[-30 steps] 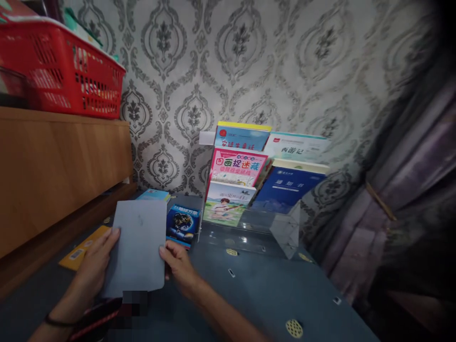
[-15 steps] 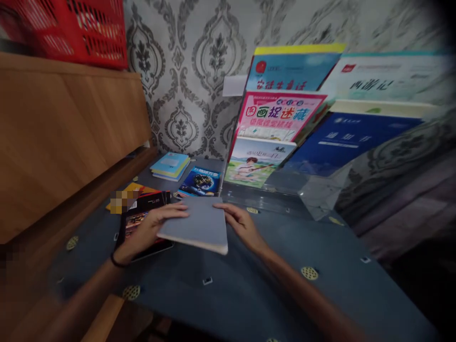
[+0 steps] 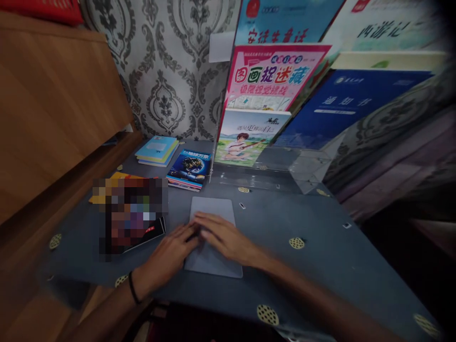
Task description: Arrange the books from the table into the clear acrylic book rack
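A plain grey notebook [image 3: 217,263] lies flat on the table near its front edge. My left hand [image 3: 174,249] reaches over the notebook's left edge, fingers stretched out and pointing to its middle. From the other side my right hand [image 3: 226,240] lies across the cover with straight fingers. Their fingertips meet near the middle of the cover, and the hands hide part of it. Left of the notebook is a dark-covered book [image 3: 156,229], mostly blurred out, with an orange-yellow one [image 3: 121,175] partly under it.
Behind the notebook sits a small pile topped by a blue globe-cover book [image 3: 190,164]. Pale blue and yellow books [image 3: 156,149] are stacked further back. A clear stand [image 3: 245,178] holds several upright books at the back right. A wooden cabinet [image 3: 64,90] borders the left.
The grey notebook has gone from being held up at its sides to lying flat on the table. Both hands have moved onto its cover. My view has dipped lower.
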Available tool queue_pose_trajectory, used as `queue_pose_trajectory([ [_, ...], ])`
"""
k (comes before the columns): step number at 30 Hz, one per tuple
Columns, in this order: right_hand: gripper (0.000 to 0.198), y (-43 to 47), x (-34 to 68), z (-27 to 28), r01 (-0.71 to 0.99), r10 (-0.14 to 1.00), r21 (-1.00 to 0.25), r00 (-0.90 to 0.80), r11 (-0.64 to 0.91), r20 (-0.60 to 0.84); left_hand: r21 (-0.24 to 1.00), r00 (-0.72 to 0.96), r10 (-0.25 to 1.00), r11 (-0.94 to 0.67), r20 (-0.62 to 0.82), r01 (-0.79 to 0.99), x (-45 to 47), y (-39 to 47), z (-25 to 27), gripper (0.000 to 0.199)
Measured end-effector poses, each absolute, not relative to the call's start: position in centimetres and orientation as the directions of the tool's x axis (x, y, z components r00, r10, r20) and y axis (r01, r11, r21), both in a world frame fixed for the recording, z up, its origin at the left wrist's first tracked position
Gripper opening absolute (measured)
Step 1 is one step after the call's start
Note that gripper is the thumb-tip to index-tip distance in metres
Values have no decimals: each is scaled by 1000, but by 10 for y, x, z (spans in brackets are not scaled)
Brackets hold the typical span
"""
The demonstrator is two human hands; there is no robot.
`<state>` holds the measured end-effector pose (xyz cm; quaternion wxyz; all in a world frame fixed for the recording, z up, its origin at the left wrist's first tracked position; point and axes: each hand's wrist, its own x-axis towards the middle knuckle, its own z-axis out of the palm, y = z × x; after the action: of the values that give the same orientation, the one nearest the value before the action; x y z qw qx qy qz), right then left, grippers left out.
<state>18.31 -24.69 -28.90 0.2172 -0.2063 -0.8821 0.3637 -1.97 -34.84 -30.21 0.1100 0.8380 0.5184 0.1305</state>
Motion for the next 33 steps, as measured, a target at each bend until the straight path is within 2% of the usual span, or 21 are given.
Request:
queue_pose_trajectory([
  [2, 44, -245, 148, -293, 141, 432, -759, -880, 636, 198, 325, 413, 907, -415, 79, 850, -17, -348, -300, 59],
  [4, 47, -234, 124, -301, 135, 422, -758, -885, 638, 197, 335, 412, 909, -409, 67, 849, -17, -346, -298, 60],
  [9, 52, -190, 144, -320, 329, 571, -638, -792, 696, 215, 290, 450, 886, -462, 112, 838, -25, -346, -300, 65],
  [15, 53, -204, 204, -330, 466, 641, -522, -735, 715, 223, 161, 406, 900, -429, 157, 889, -8, -346, -315, 45],
  [20, 54, -253, 225, -327, 465, 634, -524, -747, 713, 200, 99, 466, 872, -482, 148, 871, 32, -355, -325, 76],
  [23, 57, -278, 239, -324, 467, 617, -514, -769, 720, 167, 133, 536, 836, -548, 112, 826, 38, -364, -322, 89],
  [26, 67, -299, 254, -323, 457, 602, -516, -784, 724, 150, 196, 566, 820, -570, 82, 798, 27, -365, -320, 82],
  [28, 79, -311, 261, -323, 442, 587, -524, -797, 728, 142, 232, 482, 871, -491, 98, 840, 17, -360, -324, 73],
  [30, 88, -321, 266, -323, 427, 576, -533, -805, 731, 144, 292, 329, 930, -364, 162, 885, 12, -350, -333, 63],
  [33, 93, -329, 269, -322, 405, 583, -551, -790, 729, 190, 503, 116, 958, -239, 263, 831, 12, -330, -341, 55],
])
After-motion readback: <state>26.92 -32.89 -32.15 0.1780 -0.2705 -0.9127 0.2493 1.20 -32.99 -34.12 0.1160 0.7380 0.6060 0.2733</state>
